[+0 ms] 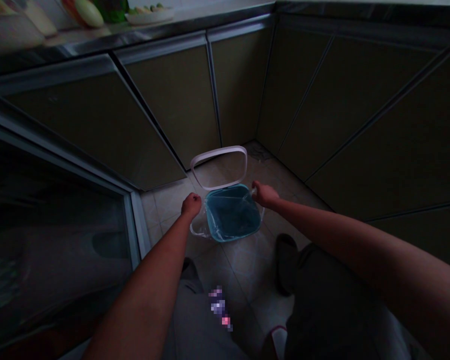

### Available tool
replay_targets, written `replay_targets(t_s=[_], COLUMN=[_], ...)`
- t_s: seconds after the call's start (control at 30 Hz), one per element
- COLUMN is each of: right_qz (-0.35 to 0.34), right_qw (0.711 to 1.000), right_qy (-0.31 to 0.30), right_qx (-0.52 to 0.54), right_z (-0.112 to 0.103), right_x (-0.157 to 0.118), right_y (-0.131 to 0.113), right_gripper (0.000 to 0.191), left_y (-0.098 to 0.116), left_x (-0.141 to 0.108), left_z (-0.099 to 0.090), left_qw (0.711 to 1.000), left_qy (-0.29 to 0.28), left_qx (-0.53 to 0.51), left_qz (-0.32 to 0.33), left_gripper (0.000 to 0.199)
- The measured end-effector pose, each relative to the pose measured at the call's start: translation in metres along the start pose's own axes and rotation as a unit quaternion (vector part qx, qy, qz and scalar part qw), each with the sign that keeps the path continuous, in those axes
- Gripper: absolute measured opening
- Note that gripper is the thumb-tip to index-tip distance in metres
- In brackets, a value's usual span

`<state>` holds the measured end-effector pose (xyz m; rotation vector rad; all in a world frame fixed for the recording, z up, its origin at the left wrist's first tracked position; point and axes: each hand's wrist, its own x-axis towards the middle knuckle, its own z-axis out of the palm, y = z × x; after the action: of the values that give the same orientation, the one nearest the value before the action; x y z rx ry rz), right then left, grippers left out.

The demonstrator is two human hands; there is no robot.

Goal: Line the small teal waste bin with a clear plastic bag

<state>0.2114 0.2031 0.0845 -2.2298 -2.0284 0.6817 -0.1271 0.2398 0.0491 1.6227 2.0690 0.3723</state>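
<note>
A blue trash bin [234, 212] stands on the tiled floor, lined with a clear plastic bag [219, 232] that hangs over its rim. Behind the opening, its white rim frame [243, 167] is tilted up. At the bin's left side my left hand [191, 205] is closed, gripping the bag's edge. On the right my right hand [265, 194] pinches the opposite edge of the bag. Clear plastic loops hang outside the bin on both sides.
Cabinets [176, 90] meet in a corner behind the bin. A glass-fronted door [60, 225] stands at left. On the counter [195, 22] are a plate of green produce [150, 15] and other items. My feet in dark slippers [287, 262] flank the floor near the bin.
</note>
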Motion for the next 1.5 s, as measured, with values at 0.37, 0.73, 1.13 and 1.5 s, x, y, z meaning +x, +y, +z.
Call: replay_targets(t_s=[0.37, 0.73, 1.13, 1.5], right_qz=[-0.038, 0.093, 0.149, 0.199], right_qw=[0.997, 0.993, 0.977, 0.959], right_qy=[-0.019, -0.011, 0.008, -0.006], right_qx=[-0.059, 0.075, 0.151, 0.203], right_z=[0.000, 0.003, 0.027, 0.051], right_x=[0.006, 0.037, 0.068, 0.083], right_y=[-0.011, 0.000, 0.009, 0.013], right_gripper=[0.027, 0.029, 0.027, 0.038], left_y=[-0.008, -0.018, -0.014, -0.024], left_x=[0.014, 0.027, 0.047, 0.051], left_z=[0.011, 0.016, 0.042, 0.054], left_qw=[0.999, 0.993, 0.980, 0.978], left_qy=[-0.011, -0.027, -0.034, -0.033], left_qx=[-0.039, -0.099, -0.163, -0.171], left_qz=[-0.020, -0.064, -0.106, -0.114], left_gripper=[0.016, 0.016, 0.017, 0.018])
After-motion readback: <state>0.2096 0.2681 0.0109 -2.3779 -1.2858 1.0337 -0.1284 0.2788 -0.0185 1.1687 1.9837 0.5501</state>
